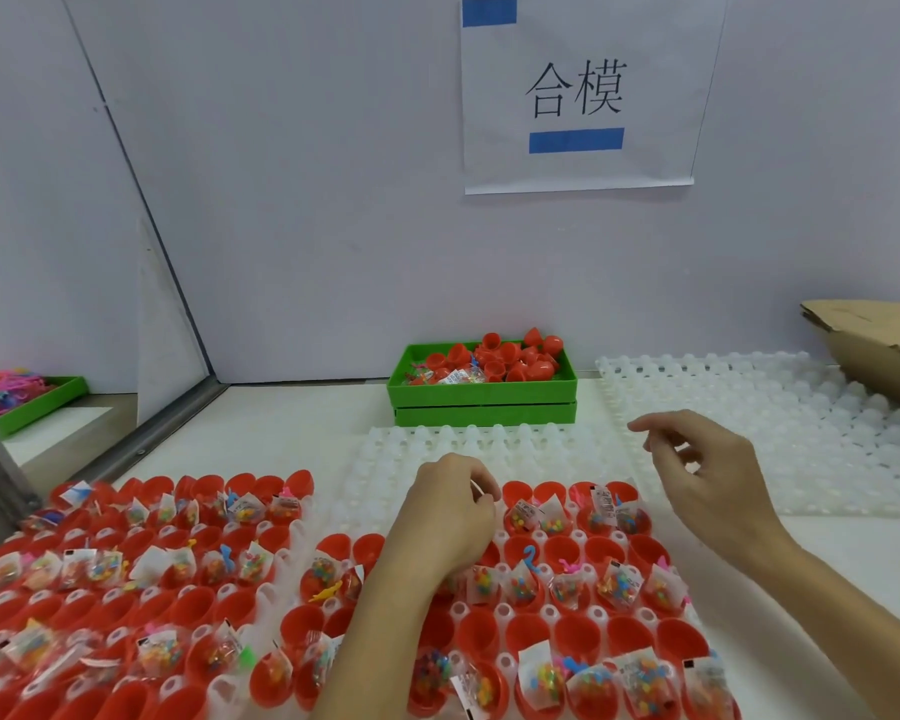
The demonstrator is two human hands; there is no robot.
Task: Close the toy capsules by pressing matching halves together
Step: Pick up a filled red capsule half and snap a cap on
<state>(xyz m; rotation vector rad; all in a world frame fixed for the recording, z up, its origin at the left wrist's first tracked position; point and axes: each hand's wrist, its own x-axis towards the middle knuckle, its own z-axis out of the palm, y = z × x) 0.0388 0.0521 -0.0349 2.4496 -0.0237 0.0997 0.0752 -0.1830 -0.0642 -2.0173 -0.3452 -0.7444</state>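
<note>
Rows of red capsule halves (pixel 567 550) stand in a white moulded tray (pixel 505 613) in front of me, many holding small packets of coloured toys (pixel 619 584). A second filled tray (pixel 292 532) lies to the left. My left hand (pixel 448 517) hovers low over the right tray with its fingers curled. They seem to pinch a thin white edge of a toy packet (pixel 478 486) at the top row. My right hand (pixel 702 475) floats above the tray's far right corner, fingers loosely bent and holding nothing. A green box (pixel 484 394) at the back holds loose red halves (pixel 510 356).
Empty white moulded trays lie behind the filled one (pixel 437 449) and at the right (pixel 775 407). A cardboard box (pixel 879 345) sits at the far right. A green tray of coloured toys (pixel 32 402) is at the left behind a partition. A paper sign (pixel 578 96) hangs on the wall.
</note>
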